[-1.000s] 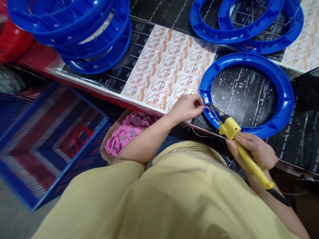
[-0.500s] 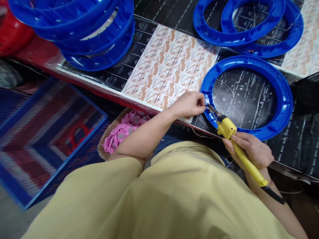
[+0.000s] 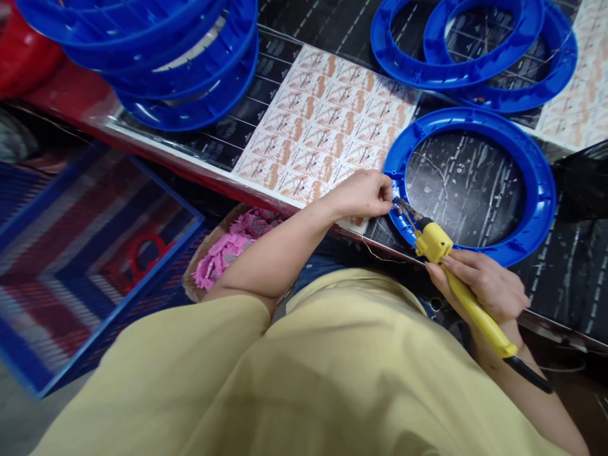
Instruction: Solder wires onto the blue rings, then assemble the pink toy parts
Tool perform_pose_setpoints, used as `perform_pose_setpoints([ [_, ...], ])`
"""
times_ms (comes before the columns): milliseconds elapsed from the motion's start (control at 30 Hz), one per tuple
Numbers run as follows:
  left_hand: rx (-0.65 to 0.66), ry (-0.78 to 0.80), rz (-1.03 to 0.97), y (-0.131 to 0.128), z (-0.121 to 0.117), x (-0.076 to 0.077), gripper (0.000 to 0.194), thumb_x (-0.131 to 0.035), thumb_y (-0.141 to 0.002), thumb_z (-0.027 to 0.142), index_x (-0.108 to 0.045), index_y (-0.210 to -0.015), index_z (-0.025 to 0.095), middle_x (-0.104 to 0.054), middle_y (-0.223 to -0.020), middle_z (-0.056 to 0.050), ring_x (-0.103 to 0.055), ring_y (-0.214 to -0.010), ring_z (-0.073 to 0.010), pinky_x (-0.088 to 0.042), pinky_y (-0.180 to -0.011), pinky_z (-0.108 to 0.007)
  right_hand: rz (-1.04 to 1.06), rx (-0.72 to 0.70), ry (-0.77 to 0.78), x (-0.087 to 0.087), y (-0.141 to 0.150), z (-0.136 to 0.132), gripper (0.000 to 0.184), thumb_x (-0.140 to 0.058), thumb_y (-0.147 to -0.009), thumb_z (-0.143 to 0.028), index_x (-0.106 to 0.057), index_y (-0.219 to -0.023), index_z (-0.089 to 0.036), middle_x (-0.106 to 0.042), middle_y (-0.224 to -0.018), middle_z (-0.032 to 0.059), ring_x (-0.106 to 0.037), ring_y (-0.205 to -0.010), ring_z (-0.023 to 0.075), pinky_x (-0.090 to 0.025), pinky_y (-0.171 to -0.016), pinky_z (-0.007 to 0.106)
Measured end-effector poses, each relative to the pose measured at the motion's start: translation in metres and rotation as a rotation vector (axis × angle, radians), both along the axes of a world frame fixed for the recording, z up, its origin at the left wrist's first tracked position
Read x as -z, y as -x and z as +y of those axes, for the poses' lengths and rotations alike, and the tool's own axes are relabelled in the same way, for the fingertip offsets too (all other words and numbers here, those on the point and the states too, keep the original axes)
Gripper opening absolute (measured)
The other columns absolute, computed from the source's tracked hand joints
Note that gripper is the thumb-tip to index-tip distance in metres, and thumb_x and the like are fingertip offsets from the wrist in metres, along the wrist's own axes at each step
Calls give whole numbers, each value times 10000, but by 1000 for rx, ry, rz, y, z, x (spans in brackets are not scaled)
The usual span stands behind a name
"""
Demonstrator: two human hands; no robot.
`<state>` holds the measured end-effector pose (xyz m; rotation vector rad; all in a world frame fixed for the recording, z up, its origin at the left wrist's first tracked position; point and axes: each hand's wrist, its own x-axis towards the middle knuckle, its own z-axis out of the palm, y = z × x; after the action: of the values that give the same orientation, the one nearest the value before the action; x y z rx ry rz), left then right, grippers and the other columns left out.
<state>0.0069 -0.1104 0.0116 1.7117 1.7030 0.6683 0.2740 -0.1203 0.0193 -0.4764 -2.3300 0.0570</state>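
Note:
A blue plastic ring [image 3: 541, 183] lies flat on the black table sheet in front of me. My left hand [image 3: 361, 194] pinches something small and metallic against the ring's near left rim, too small to name. My right hand [image 3: 485, 284] is wrapped round a yellow soldering iron [image 3: 456, 278]; its dark tip points up-left and meets the rim right beside my left fingertips. A thin wire trails from that spot towards my lap.
A stack of blue rings [image 3: 156, 57] stands at the far left, two more rings [image 3: 470, 50] at the back. A printed label sheet [image 3: 323, 120] covers the table middle. Below the edge sit a box of pink pieces [image 3: 228, 247] and a blue crate [image 3: 90, 253].
Both hands keep the same grip at the ring's rim. The view has shifted slightly; the ring and hands sit a little higher in it.

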Motion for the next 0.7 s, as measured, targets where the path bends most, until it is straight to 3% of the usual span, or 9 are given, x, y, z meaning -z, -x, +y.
perform_pose_setpoints([
  [167, 42, 5, 17, 0, 2, -3, 89, -640, -662, 97, -662, -619, 172, -625, -574, 39, -585, -568, -108, -471, -635, -244, 6, -56, 17, -4, 3, 4, 302, -844, -740, -164, -642, -961, -205, -748, -843, 5, -716, -703, 141, -578, -613, 233],
  [467, 26, 81, 50, -3, 1, -13, 87, -661, -670, 63, -684, -650, 144, -626, -590, 35, -583, -595, -110, -438, -668, -243, -8, 33, 40, -6, -3, -5, 291, -849, -728, -143, -642, -927, -188, -751, -871, 0, -717, -735, 133, -573, -650, 215],
  [700, -1, -3, 26, -5, -9, -7, 80, -633, -717, 87, -693, -718, 139, -671, -664, 14, -612, -641, -112, -439, -678, -229, -41, 53, 67, -9, -4, -8, 296, -841, -745, -160, -633, -952, -196, -746, -892, -5, -721, -754, 133, -589, -673, 222],
])
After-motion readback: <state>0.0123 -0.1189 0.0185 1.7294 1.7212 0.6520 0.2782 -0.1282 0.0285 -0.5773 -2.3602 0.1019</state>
